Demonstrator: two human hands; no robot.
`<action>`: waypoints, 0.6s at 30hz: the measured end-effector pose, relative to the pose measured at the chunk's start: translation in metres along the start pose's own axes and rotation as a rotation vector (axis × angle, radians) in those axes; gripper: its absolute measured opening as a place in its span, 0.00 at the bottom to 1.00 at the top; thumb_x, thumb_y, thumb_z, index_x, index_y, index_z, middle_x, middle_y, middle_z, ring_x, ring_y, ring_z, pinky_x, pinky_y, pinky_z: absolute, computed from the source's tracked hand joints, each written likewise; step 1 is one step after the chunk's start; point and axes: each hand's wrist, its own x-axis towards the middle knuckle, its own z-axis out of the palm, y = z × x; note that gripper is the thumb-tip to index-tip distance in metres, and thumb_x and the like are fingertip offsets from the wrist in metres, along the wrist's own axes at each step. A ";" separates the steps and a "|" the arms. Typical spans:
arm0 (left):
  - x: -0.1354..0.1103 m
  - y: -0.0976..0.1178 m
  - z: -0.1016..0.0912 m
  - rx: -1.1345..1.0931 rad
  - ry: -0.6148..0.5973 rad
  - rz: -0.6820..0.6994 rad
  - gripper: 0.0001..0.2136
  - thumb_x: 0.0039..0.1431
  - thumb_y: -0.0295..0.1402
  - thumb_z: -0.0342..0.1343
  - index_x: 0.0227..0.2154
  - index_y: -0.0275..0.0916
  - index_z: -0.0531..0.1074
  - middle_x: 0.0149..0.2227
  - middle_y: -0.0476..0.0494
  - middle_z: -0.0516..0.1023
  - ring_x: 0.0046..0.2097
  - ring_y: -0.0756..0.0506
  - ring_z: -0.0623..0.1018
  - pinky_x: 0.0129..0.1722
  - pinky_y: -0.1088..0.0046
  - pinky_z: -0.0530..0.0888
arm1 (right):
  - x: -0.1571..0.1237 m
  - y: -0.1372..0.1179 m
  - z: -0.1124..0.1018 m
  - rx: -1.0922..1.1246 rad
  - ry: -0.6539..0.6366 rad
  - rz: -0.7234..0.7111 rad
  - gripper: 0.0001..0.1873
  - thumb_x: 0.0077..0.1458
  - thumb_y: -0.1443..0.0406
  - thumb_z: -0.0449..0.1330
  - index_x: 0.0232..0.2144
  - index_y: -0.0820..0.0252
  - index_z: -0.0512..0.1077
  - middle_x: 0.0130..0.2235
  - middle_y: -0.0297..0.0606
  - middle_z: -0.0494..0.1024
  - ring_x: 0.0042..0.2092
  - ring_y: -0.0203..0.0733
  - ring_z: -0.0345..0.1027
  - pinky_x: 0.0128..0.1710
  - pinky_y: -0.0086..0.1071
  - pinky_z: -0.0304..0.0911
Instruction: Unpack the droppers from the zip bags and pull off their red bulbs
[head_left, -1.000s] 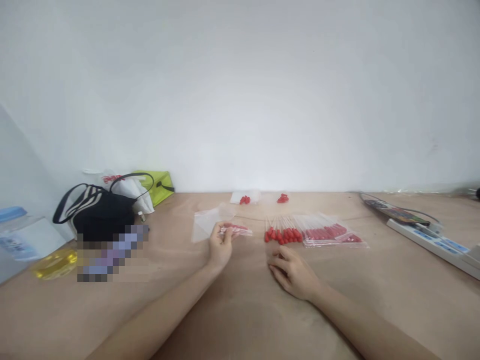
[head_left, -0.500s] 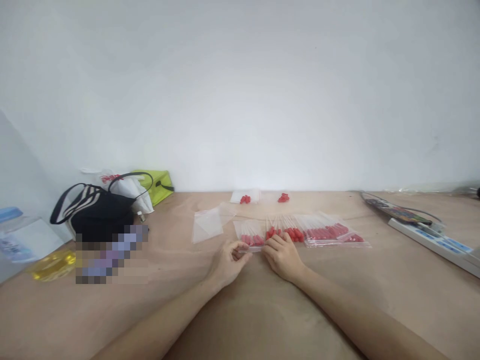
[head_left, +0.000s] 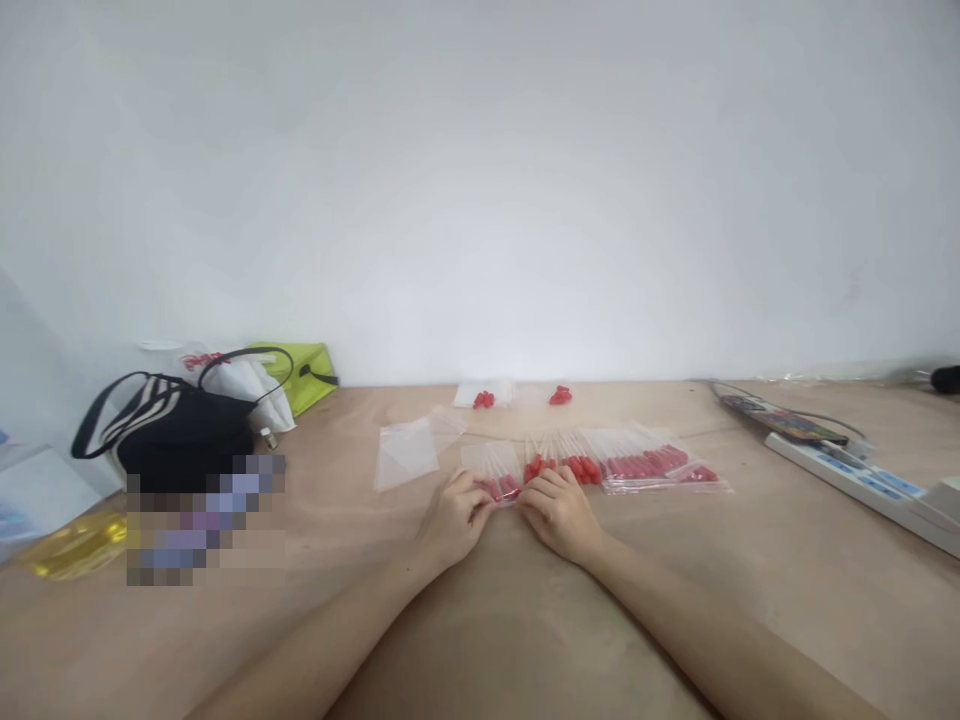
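A small clear bag of red-tipped sticks (head_left: 498, 470) lies on the wooden table (head_left: 525, 620), its near edge between my hands. My left hand (head_left: 453, 518) pinches the bag's left corner with curled fingers. My right hand (head_left: 559, 510) pinches the right corner, fingers bent. Just beyond my right hand lie loose red-tipped sticks (head_left: 564, 462), and further right a pile of filled clear bags (head_left: 660, 466). An empty clear bag (head_left: 405, 452) lies left of the one I hold.
A black striped handbag (head_left: 176, 432), a white plastic bag and a green bag (head_left: 304, 370) stand at the back left. Two small heaps of red caps (head_left: 559, 396) lie near the wall. A white power strip (head_left: 862, 480) runs along the right.
My left hand carried the small bag from the left down to the table in front of me. My right hand moved forward and took its other corner. The view shifted slightly right.
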 end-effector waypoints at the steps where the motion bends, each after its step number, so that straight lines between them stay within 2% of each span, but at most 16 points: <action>1: 0.000 -0.001 -0.001 -0.027 0.010 -0.050 0.07 0.51 0.26 0.52 0.22 0.38 0.72 0.35 0.44 0.72 0.41 0.45 0.69 0.42 0.66 0.66 | -0.001 0.000 -0.001 0.011 -0.006 0.003 0.07 0.54 0.69 0.52 0.25 0.60 0.68 0.26 0.33 0.71 0.32 0.35 0.57 0.33 0.32 0.46; 4: -0.001 -0.003 -0.002 -0.087 0.022 -0.189 0.05 0.47 0.26 0.56 0.19 0.38 0.72 0.34 0.45 0.72 0.40 0.45 0.70 0.42 0.65 0.66 | -0.002 0.002 -0.002 0.048 -0.024 0.004 0.07 0.53 0.69 0.53 0.25 0.60 0.68 0.29 0.35 0.71 0.34 0.36 0.57 0.33 0.32 0.48; 7: -0.001 -0.005 -0.001 -0.142 0.016 -0.259 0.04 0.44 0.26 0.58 0.18 0.38 0.72 0.34 0.46 0.72 0.40 0.45 0.71 0.42 0.65 0.66 | -0.002 0.003 -0.001 0.069 -0.035 -0.008 0.07 0.53 0.68 0.53 0.27 0.58 0.70 0.31 0.36 0.71 0.35 0.37 0.58 0.34 0.32 0.49; 14: -0.004 -0.004 0.002 -0.232 0.025 -0.319 0.03 0.43 0.29 0.58 0.18 0.38 0.71 0.32 0.46 0.71 0.38 0.46 0.71 0.41 0.68 0.67 | 0.002 -0.001 -0.001 0.053 -0.060 -0.082 0.07 0.52 0.68 0.55 0.27 0.56 0.72 0.31 0.36 0.70 0.35 0.37 0.57 0.34 0.32 0.50; 18: -0.006 -0.002 0.002 -0.271 0.018 -0.319 0.03 0.43 0.29 0.58 0.19 0.37 0.71 0.32 0.46 0.71 0.37 0.46 0.71 0.40 0.68 0.67 | 0.004 -0.008 -0.002 0.046 -0.014 -0.124 0.08 0.52 0.68 0.54 0.30 0.53 0.73 0.31 0.35 0.70 0.35 0.37 0.57 0.34 0.33 0.49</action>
